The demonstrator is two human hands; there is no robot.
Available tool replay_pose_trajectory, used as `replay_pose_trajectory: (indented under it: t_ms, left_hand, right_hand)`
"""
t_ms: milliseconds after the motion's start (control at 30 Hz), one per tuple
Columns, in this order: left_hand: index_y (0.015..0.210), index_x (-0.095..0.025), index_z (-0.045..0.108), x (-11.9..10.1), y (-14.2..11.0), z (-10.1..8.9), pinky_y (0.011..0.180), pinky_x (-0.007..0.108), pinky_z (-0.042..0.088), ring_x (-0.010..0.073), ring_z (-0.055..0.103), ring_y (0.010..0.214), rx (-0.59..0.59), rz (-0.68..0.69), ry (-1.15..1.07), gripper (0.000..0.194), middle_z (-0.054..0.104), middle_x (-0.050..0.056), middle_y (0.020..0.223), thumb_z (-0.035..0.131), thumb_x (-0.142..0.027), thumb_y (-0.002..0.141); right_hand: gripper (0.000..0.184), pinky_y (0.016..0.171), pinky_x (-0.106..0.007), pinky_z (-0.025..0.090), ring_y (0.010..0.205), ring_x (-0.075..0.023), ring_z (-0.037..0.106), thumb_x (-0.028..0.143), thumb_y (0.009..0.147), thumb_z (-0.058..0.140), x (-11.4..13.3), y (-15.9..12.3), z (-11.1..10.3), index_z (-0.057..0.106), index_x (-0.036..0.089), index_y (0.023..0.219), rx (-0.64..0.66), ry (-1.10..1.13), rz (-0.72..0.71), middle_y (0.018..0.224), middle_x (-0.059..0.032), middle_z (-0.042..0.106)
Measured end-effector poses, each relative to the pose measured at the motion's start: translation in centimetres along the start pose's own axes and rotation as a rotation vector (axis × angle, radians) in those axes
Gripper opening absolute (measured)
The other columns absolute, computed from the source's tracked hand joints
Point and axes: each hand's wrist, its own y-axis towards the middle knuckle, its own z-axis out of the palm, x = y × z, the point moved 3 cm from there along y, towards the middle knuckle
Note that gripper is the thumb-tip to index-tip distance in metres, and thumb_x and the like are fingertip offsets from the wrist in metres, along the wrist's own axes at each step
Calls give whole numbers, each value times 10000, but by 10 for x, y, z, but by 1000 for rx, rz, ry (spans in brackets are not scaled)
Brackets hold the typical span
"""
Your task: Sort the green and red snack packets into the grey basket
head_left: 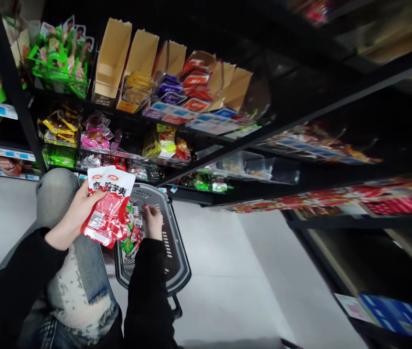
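Note:
My left hand (pixel 76 213) is closed on snack packets (pixel 108 211), red and white with dark lettering. At least two of them overlap like a fan, with the thumb across their front. They are held above my knee and the left edge of a grey shopping basket (pixel 181 257). Over the basket's inside is my right hand (pixel 154 222), its fingers curled together; whether anything is between them is hidden. Small green, red and white packets (pixel 133 235) lie in the basket, just left of the right hand and partly behind the held packets.
Dark shelving (pixel 125 104) with snack bins and cardboard boxes (pixel 113 58) stands in front. Green packets (pixel 62 55) fill an upper-left bin. A shelf upright (pixel 12 77) rises at left. More shelves run along the right, blurred. Pale floor tiles (pixel 220 252) lie right of the basket.

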Motion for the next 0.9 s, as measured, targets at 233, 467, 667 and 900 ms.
replay_pose_trajectory:
  t_ms: [233,467,667,900]
  left_hand:
    - [980,-188,547,2,2,-1,735,286,461,158,605,795,16,128,107,325,656,12,923,663,-204,677]
    - [1014,-201,559,2,1,0,729,289,460,172,607,802,51,124,104,301,663,18,950,618,-235,720]
    - [1004,-194,582,5,4,-3,729,284,453,177,603,814,61,155,151,282,668,18,941,609,-218,724]
    - [1015,-189,578,5,5,-2,776,296,450,187,601,870,76,153,144,285,664,28,983,601,-214,732]
  right_hand:
    - [228,536,-225,385,537,-98,463,415,746,581,125,-90,-4,506,200,734,333,381,-289,603,43,506]
    - [220,517,-221,355,497,-84,431,353,711,632,129,-95,4,475,199,705,324,398,-148,553,68,466]
    - [233,511,-221,347,496,-85,438,359,702,646,127,-94,1,476,199,705,310,439,-133,552,68,468]
    - [225,517,-217,343,501,-85,433,350,700,645,127,-95,3,478,199,709,329,455,-132,553,69,464]
